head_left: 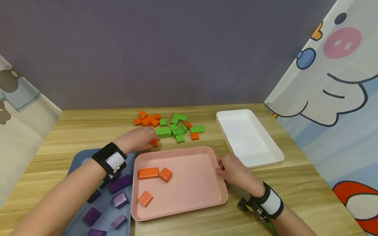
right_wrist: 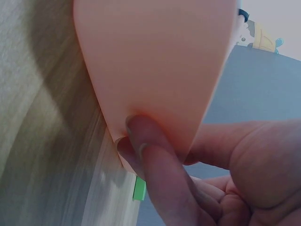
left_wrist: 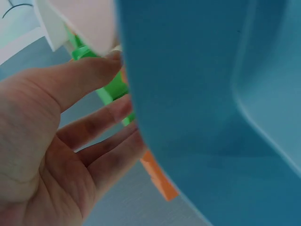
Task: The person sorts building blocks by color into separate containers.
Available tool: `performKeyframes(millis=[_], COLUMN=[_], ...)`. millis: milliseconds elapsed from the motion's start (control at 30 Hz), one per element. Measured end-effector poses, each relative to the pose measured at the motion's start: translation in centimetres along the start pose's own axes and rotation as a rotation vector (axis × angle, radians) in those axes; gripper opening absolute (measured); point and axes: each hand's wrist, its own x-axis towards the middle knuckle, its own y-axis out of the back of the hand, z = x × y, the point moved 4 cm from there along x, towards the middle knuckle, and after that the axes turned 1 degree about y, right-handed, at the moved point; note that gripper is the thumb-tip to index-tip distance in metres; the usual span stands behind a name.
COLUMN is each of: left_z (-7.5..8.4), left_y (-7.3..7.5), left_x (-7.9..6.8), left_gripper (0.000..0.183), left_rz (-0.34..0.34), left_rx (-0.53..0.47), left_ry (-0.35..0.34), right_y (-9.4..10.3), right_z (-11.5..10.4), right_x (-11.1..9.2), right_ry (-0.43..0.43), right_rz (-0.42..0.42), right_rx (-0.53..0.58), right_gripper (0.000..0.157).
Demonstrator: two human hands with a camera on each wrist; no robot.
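My left hand (head_left: 137, 139) reaches past the trays, thumb and fingers on either side of an orange block (head_left: 153, 143) at the table surface. In the left wrist view the fingertips of this left hand (left_wrist: 70, 127) partly disappear behind the blue tray's wall (left_wrist: 188, 117). With fingers outside and thumb over the rim, my right hand (head_left: 234, 170) pinches the right wall of the pink tray (head_left: 195, 183); the right wrist view shows the fingertips pressed against the tray's outer wall (right_wrist: 155, 61). Inside that tray lie three orange blocks (head_left: 148, 173).
Behind the pink tray, green blocks (head_left: 163, 132) and orange blocks (head_left: 146, 121) lie in a loose group. A blue-grey tray (head_left: 106, 209) with several purple blocks (head_left: 92, 216) stands at the left, partly under my left forearm. At the right is a white tray (head_left: 248, 137).
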Motion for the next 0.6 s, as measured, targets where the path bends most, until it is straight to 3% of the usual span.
performKeyframes(millis=[133,333,600], left_z=[0.09,-0.33,-0.72], left_y=[-0.36,-0.58,-0.30], left_x=[0.27,0.43,-0.18], left_gripper=[0.009,0.009,0.016], left_rz=[-0.011,0.045,0.098], left_rx=[0.026,0.082,0.020], left_ry=[-0.009,-0.007,-0.008], right_y=[-0.03,0.02,-0.01], right_z=[0.02,-0.03,-0.01], right_x=[0.04,0.07,0.03], right_ry=[-0.003,-0.011,-0.003], right_rz=[0.006,0.007,0.009], right_rx=[-0.002,-0.003,-0.018], right_gripper=[0.015,0.014,0.016])
